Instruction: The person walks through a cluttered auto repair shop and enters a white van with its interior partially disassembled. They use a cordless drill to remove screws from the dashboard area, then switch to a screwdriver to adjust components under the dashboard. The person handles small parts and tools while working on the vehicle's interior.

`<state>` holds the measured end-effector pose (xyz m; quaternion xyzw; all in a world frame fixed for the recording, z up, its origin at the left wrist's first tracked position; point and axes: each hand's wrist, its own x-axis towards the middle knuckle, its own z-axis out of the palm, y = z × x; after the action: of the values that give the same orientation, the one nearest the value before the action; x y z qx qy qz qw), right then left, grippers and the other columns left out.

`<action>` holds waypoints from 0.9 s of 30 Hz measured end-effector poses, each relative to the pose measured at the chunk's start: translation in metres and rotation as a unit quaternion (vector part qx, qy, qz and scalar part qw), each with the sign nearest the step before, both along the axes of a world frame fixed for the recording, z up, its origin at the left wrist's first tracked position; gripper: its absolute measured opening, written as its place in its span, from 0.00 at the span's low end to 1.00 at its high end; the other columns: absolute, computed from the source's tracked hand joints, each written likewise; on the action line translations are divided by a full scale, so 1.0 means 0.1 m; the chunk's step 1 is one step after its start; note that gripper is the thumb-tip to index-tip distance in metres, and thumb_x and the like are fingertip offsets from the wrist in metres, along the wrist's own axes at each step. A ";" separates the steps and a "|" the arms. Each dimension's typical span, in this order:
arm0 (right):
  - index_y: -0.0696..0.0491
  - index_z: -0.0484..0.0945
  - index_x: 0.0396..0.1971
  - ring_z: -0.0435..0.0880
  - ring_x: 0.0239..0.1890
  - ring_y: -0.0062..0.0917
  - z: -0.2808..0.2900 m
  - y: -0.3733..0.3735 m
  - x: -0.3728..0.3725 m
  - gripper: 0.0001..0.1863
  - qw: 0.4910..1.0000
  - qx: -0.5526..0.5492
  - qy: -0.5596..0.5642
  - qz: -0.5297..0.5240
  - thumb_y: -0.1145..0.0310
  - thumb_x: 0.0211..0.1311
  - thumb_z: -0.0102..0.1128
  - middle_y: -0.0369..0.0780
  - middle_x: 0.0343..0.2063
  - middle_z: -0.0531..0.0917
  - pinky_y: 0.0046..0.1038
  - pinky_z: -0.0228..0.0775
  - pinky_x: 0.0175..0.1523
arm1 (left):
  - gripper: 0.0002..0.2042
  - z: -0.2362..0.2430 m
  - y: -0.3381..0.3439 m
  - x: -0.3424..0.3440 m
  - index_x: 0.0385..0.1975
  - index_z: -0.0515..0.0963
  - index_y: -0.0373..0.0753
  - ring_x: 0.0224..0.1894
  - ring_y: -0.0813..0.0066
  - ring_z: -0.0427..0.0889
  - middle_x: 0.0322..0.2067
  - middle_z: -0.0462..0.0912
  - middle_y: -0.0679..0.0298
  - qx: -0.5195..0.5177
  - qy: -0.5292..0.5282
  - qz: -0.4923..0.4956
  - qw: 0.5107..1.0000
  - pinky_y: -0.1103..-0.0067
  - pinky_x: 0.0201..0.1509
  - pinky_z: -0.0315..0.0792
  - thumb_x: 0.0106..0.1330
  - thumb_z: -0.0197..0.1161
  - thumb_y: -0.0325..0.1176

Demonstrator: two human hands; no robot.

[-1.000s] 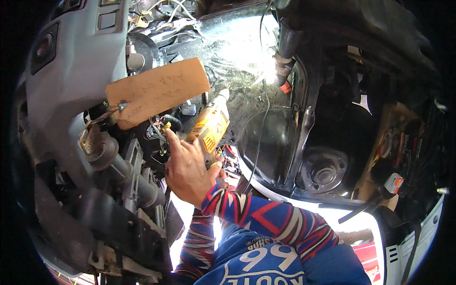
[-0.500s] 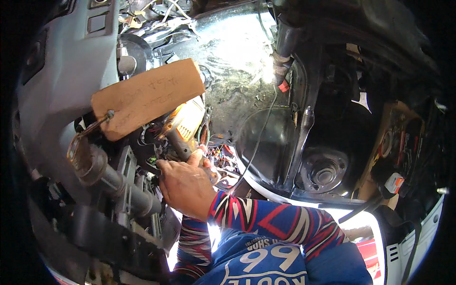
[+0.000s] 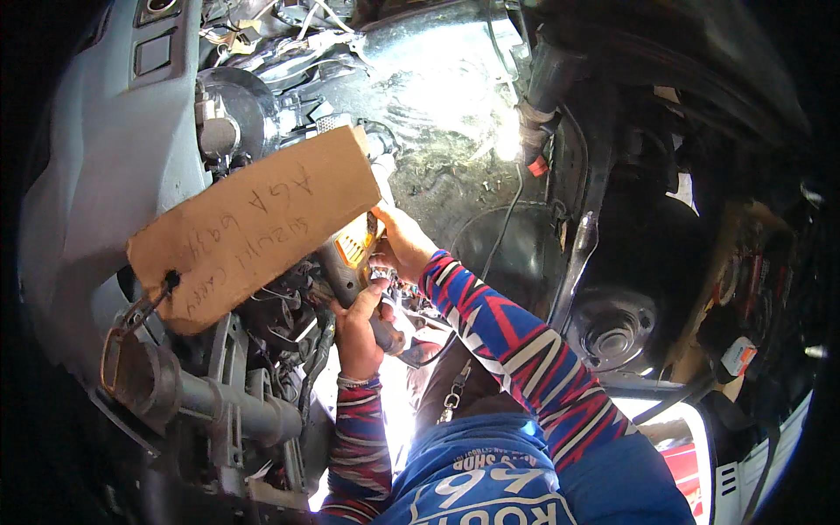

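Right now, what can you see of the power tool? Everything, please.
The tool has a yellow body with slotted vents and a dark rear and grip; the casing looks like plastic. It sits slanted, grip toward the wearer. The left hand wraps the grip, the right hand holds the body farther forward. The cardboard tag hides part of it; whether it's running can't be told.

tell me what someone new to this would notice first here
The brown cardboard tag left of centre catches the eye first, partly covering a yellow-and-dark power tool. Near the middle, the left hand wraps that tool's handle, the right hand further up its body. White glare on the dark panel toward the top also stands out.
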<state>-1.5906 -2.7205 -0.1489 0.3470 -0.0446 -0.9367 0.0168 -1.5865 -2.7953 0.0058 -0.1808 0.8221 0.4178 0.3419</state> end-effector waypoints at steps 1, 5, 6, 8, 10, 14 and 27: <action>0.48 0.76 0.55 0.82 0.38 0.29 0.00 -0.01 0.00 0.27 1.000 -0.002 0.004 0.001 0.41 0.69 0.57 0.44 0.44 0.83 0.32 0.75 0.41 | 0.17 0.01 0.01 0.00 0.51 0.72 0.36 0.23 0.77 0.75 0.38 0.85 0.59 0.012 -0.002 -0.001 1.000 0.76 0.28 0.76 0.65 0.66 0.30; 0.49 0.76 0.55 0.84 0.39 0.31 -0.03 0.04 0.03 0.27 0.997 0.004 0.071 0.029 0.42 0.70 0.56 0.45 0.44 0.84 0.33 0.79 0.44 | 0.17 0.00 -0.02 -0.03 0.53 0.72 0.38 0.24 0.77 0.75 0.40 0.84 0.60 0.048 -0.001 -0.008 0.999 0.76 0.26 0.75 0.66 0.65 0.31; 0.52 0.74 0.58 0.86 0.41 0.33 -0.07 0.07 0.04 0.27 0.996 0.029 0.066 0.049 0.46 0.73 0.55 0.45 0.42 0.85 0.36 0.82 0.48 | 0.18 -0.02 -0.03 -0.04 0.53 0.71 0.38 0.26 0.78 0.76 0.41 0.83 0.60 0.047 0.001 -0.018 0.999 0.76 0.24 0.74 0.66 0.66 0.32; 0.54 0.72 0.60 0.87 0.43 0.34 -0.16 0.13 0.07 0.27 0.991 0.038 0.103 0.075 0.48 0.74 0.55 0.47 0.43 0.85 0.36 0.83 0.49 | 0.19 -0.04 -0.05 -0.04 0.54 0.71 0.38 0.26 0.78 0.76 0.42 0.83 0.60 0.040 0.006 -0.019 0.999 0.76 0.25 0.74 0.66 0.66 0.33; 0.57 0.69 0.62 0.88 0.45 0.36 -0.23 0.17 0.14 0.28 0.984 0.065 0.131 0.100 0.50 0.75 0.54 0.49 0.50 0.82 0.37 0.84 0.50 | 0.19 -0.04 -0.08 -0.02 0.56 0.72 0.38 0.24 0.77 0.75 0.39 0.83 0.60 0.030 0.007 -0.005 1.000 0.77 0.29 0.76 0.66 0.64 0.31; 0.58 0.70 0.62 0.88 0.48 0.41 -0.30 0.23 0.34 0.31 0.979 0.082 0.149 0.114 0.46 0.74 0.54 0.54 0.60 0.77 0.42 0.83 0.53 | 0.19 0.07 -0.22 0.02 0.57 0.74 0.39 0.25 0.78 0.76 0.44 0.83 0.61 0.013 -0.055 -0.011 0.998 0.77 0.30 0.75 0.68 0.63 0.34; 0.51 0.83 0.45 0.82 0.28 0.27 -1.18 0.27 -0.23 0.17 0.973 0.202 -0.094 0.064 0.56 0.75 0.48 0.38 0.36 0.87 0.34 0.72 0.36 | 0.17 0.07 -0.65 -0.02 0.49 0.81 0.35 0.29 0.72 0.85 0.27 0.84 0.62 -0.105 0.134 -0.424 0.890 0.75 0.35 0.76 0.69 0.60 0.40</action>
<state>-1.6134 -2.6937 -0.2673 0.4319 0.1667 -0.8864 0.0019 -1.5886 -2.8600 0.0132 0.2076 0.8977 0.1646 0.3522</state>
